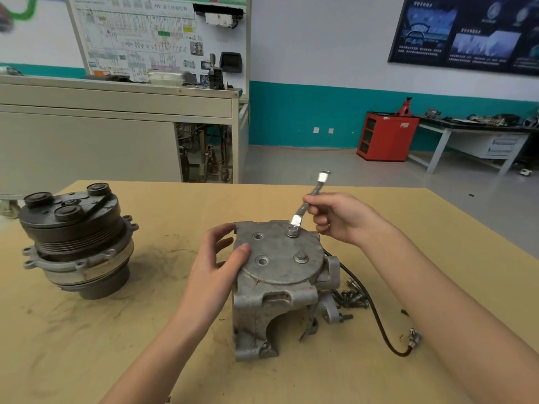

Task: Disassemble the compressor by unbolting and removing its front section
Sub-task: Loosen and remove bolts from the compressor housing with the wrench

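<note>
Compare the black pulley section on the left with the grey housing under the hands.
The pulley section is black and round, with a grooved rim; the housing is pale grey cast metal with blocky lugs. The pulley section stands alone, untouched; the left hand holds the housing while the right hand holds a wrench applied to its top. Both stand on end on the table.

Grey housing (280, 272), black pulley (70, 220), seemingly brown cable (376, 313).

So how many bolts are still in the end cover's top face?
2. The far-right bolt sits under the wrench; the near-right bolt is bare. The far-left hole and near-left hole are empty. Side bolts, if any, are hidden.
</note>
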A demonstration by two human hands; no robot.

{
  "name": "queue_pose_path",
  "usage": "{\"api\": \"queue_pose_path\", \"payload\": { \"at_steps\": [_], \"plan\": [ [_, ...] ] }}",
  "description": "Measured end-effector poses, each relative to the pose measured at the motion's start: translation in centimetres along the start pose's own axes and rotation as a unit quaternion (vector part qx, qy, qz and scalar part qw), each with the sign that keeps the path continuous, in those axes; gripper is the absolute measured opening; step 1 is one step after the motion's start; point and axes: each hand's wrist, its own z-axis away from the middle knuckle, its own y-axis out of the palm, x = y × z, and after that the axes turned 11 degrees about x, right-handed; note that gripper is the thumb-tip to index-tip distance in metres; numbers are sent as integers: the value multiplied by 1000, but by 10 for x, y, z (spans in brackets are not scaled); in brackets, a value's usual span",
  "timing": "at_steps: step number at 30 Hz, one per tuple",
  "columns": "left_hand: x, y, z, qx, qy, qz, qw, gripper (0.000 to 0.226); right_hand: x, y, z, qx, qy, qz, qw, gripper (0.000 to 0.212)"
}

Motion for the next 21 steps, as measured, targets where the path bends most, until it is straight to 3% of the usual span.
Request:
{"api": "queue_pose_path", "payload": {
  "at_steps": [3, 6, 9, 13, 15, 21],
  "plan": [
    [-1, 0, 0, 1, 1, -1, 1000, 28, 16, 16, -16, 7, 41, 116, 992, 12],
    [-1, 0, 0, 0, 3, -3, 1000, 28, 29, 38, -25, -11, 41, 299, 953, 11],
    [0, 0, -1, -4, 10, -13, 1000, 27, 37, 63, -29, -27, 5, 487, 873, 16],
    [0, 0, 0, -3, 13, -22, 1000, 27, 33, 99, -17, -58, -73, 690, 718, 21],
    [2, 1, 0, -2, 15, -25, 1000, 25, 29, 114, -3, -57, -130, 738, 659, 20],
    [5, 4, 0, -9, 25, -40, 999, 30, 14, 126, 46, -24, -260, 799, 541, 18]
  ]
}}
